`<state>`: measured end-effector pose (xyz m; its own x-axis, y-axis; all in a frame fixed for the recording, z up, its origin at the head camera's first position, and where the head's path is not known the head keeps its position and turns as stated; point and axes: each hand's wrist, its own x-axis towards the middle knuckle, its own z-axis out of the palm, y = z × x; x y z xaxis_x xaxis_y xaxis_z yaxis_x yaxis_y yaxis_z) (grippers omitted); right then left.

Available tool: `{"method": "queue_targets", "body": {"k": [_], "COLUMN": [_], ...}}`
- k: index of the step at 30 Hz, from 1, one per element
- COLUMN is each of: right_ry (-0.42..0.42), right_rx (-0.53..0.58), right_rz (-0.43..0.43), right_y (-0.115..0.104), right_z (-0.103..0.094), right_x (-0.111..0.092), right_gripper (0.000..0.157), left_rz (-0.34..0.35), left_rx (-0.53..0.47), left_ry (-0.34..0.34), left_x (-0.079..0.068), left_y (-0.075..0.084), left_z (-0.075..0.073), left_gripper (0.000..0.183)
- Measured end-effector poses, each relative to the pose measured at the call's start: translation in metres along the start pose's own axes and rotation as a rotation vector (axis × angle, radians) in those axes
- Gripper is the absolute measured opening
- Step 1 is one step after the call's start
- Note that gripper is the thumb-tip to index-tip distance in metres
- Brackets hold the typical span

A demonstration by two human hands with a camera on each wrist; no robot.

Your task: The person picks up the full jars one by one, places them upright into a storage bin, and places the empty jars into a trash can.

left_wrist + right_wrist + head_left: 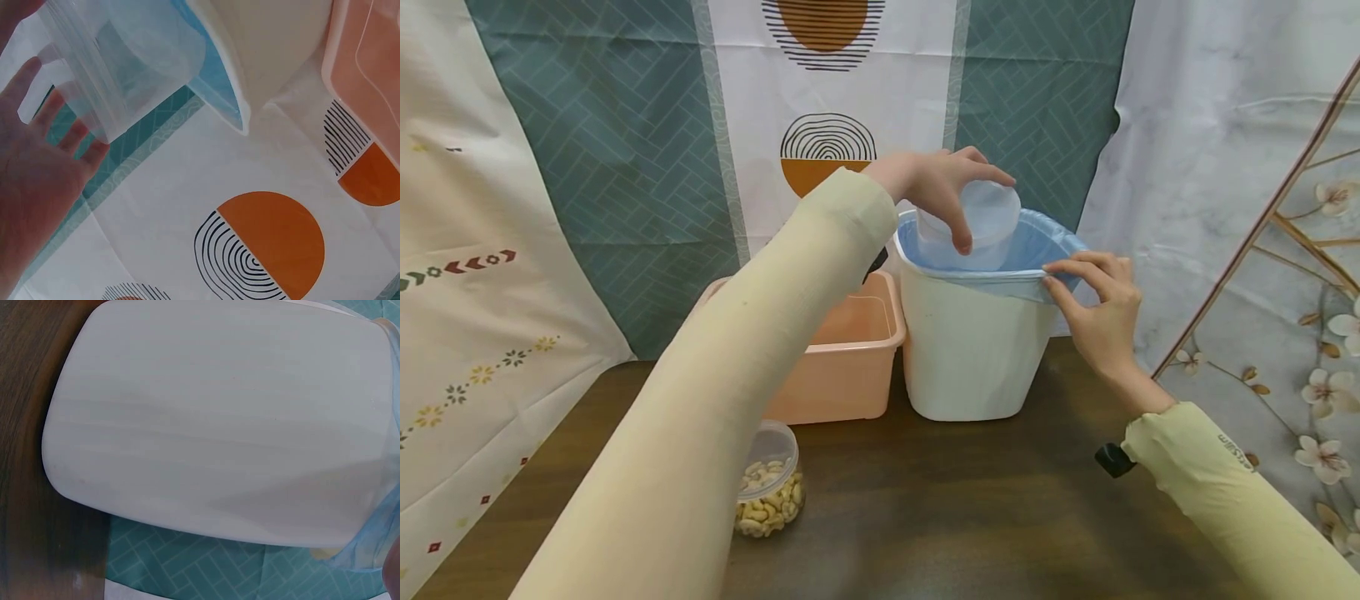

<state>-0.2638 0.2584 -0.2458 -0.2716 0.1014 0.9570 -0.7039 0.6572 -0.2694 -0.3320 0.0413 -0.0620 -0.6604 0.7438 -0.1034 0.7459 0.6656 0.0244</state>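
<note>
At the mouth of the white bin [973, 350], the left hand [936, 185] has its fingers [961, 236] clamped around a clear container [991, 215], ridged end handward, axis slanting down toward the bin. At the bin's right rim, the right hand [1101, 308] pinches the blue liner [1047, 235]; small lettering [1236, 452] on its sleeve [1240, 500] is hard to read.
</note>
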Motion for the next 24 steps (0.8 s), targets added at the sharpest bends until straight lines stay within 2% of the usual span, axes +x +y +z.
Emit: {"method": "queue_targets", "body": {"k": [12,24], "right_ry": [-0.007,0.000], "right_rx": [-0.005,0.000], "right_rz": [0.020,0.023], "right_y": [-0.004,-0.003], "right_z": [0.000,0.000], "right_x": [0.000,0.000], "right_gripper": [0.013,0.012], "left_rz": [-0.017,-0.016], "left_rx": [-0.036,-0.034], "left_ry": [-0.033,-0.038], "left_x": [0.005,0.006], "left_y": [-0.005,-0.010], "left_z": [0.014,0.021], "left_gripper": [0.091,0.090]}}
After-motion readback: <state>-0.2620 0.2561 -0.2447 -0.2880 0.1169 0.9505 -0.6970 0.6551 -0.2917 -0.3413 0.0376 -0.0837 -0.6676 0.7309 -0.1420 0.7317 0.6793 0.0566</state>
